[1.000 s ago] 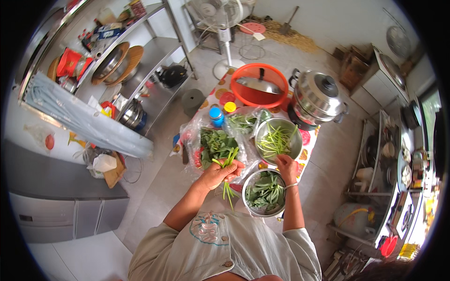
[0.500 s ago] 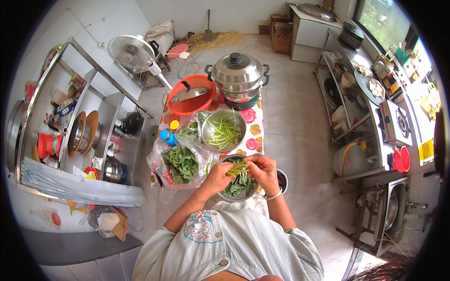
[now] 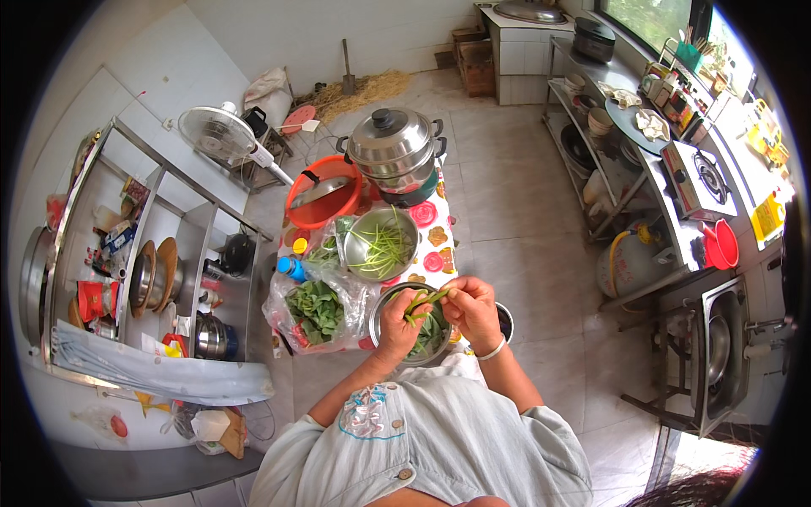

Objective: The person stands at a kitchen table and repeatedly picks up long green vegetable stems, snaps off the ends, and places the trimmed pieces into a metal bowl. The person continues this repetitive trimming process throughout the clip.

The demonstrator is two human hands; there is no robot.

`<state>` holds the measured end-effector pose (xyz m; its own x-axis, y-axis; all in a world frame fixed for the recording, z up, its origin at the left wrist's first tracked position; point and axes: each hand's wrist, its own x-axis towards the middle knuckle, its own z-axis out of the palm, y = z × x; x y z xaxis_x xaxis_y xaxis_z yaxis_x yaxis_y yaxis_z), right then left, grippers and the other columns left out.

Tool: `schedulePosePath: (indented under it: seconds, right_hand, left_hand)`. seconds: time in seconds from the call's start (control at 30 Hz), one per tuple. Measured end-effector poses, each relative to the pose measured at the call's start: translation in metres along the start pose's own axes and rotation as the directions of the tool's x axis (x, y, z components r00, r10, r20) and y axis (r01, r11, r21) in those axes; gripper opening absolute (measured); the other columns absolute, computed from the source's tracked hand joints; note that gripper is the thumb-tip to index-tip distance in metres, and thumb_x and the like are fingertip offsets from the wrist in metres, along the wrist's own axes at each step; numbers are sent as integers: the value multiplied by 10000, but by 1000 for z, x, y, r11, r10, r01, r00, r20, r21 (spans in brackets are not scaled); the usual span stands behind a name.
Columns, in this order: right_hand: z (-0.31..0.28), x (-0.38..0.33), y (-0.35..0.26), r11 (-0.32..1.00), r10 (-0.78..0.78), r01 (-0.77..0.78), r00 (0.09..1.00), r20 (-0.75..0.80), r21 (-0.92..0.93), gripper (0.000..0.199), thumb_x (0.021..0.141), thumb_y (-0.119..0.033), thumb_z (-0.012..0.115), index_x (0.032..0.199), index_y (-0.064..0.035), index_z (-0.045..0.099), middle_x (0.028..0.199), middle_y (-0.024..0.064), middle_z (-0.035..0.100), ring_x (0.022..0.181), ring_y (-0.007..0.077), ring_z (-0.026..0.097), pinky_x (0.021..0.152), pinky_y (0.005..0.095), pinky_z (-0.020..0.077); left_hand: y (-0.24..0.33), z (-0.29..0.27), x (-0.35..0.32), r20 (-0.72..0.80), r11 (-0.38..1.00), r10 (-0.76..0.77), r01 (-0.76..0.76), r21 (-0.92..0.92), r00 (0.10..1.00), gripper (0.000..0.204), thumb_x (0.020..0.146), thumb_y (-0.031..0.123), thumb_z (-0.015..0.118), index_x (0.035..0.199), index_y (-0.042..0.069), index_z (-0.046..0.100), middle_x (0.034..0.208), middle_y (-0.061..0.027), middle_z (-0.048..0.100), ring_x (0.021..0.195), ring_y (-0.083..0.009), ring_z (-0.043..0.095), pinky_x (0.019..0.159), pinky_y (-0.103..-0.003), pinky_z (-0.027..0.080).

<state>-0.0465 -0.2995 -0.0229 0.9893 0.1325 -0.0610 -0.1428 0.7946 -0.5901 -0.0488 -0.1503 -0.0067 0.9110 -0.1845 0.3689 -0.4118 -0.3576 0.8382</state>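
Several green stems (image 3: 432,297) pinched in left hand (image 3: 394,323), right hand (image 3: 473,311); patterned tablecloth (image 3: 443,236), grey tiled floor (image 3: 524,211), metal shelving (image 3: 195,241).

left grip (image 3: 397,324): curled | right grip (image 3: 471,309): pinching, just beside left | both forearms (image 3: 512,377): angled inward

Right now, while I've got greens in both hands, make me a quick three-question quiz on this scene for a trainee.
1. Multiple choice: what do the left hand and right hand hold between them?
A) a blue cap
B) green stems
C) a ladle

2. True or false: a metal lid rests in the orange basin.

3. Fill in the blank: from the person's side, the clear plastic bag of leaves lies to the ____ of the bowl beneath the hands.

Key: 1. B; 2. True; 3. left.
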Motion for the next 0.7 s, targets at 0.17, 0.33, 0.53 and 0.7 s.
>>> schedulePosePath:
  seconds: [0.17,0.33,0.53,0.7]
  right_hand:
    - [-1,-1,-2,989,116,-117,993,20,86,75,835,-16,498,805,3,564,683,67,557,439,56,358,379,191,287]
    - [1,6,10,994,109,-109,994,-24,22,71,837,-34,509,790,-20,561,669,47,547,443,53,353,378,187,278]
    - [10,9,24,997,72,-72,997,11,-11,60,833,-30,516,796,-19,561,655,29,535,456,55,370,386,193,282]
    - [19,11,40,994,-7,8,1000,15,-112,63,832,-17,507,802,-10,562,657,32,539,464,62,398,396,195,305]
  left_hand:
    - [-3,11,1,-74,997,67,-70,-40,995,137,760,29,633,849,21,529,680,-46,505,612,-165,498,569,-270,405]
    - [-19,7,-9,-26,874,-286,250,-417,958,101,819,69,610,879,30,539,667,8,505,554,-64,451,501,-201,363]
    - [-30,-12,-1,-25,847,-283,237,-476,959,151,868,142,570,946,16,543,636,20,506,538,-49,452,482,-180,376]
    - [-38,-21,9,-5,649,-416,293,-702,909,122,895,151,524,966,54,506,759,-12,547,629,-72,498,568,-208,422]
